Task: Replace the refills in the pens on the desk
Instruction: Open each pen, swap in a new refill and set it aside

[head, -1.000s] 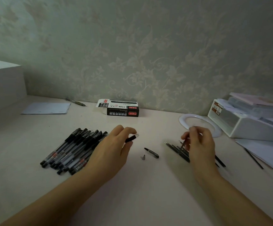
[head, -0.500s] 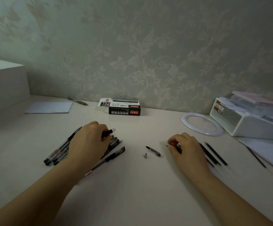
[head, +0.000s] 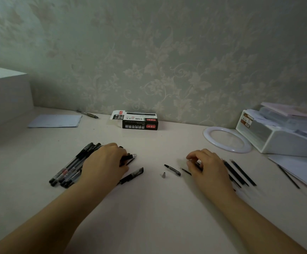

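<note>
Several black capped pens (head: pixel 70 166) lie in a pile on the desk at the left. My left hand (head: pixel 105 165) rests over the pile's right end and grips a pen barrel (head: pixel 129 156) whose clear end pokes out past my fingers. One pen (head: pixel 132 176) lies apart just right of that hand. A pen cap (head: pixel 172 169) and a small metal tip (head: pixel 163 175) lie in the middle. My right hand (head: pixel 208 167) is curled down on several black refills (head: pixel 239 172) and pinches one refill (head: pixel 184 171).
A black, white and red refill box (head: pixel 136 120) stands by the wall. A white ring (head: pixel 227 139), a white tray of papers (head: pixel 281 136) and loose sheets (head: pixel 299 171) crowd the right side. A paper (head: pixel 55 121), a pen (head: pixel 87 114) and a white box (head: pixel 4 96) are at the left.
Both hands came down from above the desk: the left onto the pen pile still holding the barrel, the right onto the refills. One pen now lies apart from the pile.
</note>
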A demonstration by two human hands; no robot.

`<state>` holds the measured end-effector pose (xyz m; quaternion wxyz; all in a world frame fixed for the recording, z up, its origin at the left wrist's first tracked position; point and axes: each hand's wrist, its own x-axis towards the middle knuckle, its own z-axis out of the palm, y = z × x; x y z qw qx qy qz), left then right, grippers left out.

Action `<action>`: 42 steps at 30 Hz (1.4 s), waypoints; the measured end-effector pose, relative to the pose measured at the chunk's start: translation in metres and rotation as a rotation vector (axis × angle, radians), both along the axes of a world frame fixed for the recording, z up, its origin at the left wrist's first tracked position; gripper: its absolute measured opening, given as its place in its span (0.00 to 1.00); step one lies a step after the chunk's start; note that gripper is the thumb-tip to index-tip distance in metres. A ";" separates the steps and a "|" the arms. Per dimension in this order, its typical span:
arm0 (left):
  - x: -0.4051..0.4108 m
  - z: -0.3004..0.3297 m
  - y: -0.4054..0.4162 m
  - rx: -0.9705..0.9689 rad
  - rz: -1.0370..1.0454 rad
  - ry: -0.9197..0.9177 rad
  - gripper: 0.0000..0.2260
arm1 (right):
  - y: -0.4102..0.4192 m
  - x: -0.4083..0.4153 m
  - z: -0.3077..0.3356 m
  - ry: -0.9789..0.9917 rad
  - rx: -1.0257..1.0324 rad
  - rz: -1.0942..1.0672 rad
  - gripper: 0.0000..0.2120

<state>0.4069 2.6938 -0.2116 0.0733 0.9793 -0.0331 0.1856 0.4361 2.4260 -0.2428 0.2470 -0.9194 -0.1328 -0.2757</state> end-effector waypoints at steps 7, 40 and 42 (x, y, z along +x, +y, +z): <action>0.001 -0.001 0.000 0.002 0.035 -0.008 0.06 | 0.001 0.001 -0.002 0.028 0.018 -0.004 0.04; -0.015 0.003 -0.037 -0.286 -0.351 -0.220 0.06 | 0.023 -0.016 0.017 0.176 0.520 0.253 0.08; -0.016 0.004 -0.039 -0.315 -0.371 -0.239 0.06 | 0.031 -0.021 0.019 0.340 0.636 0.348 0.12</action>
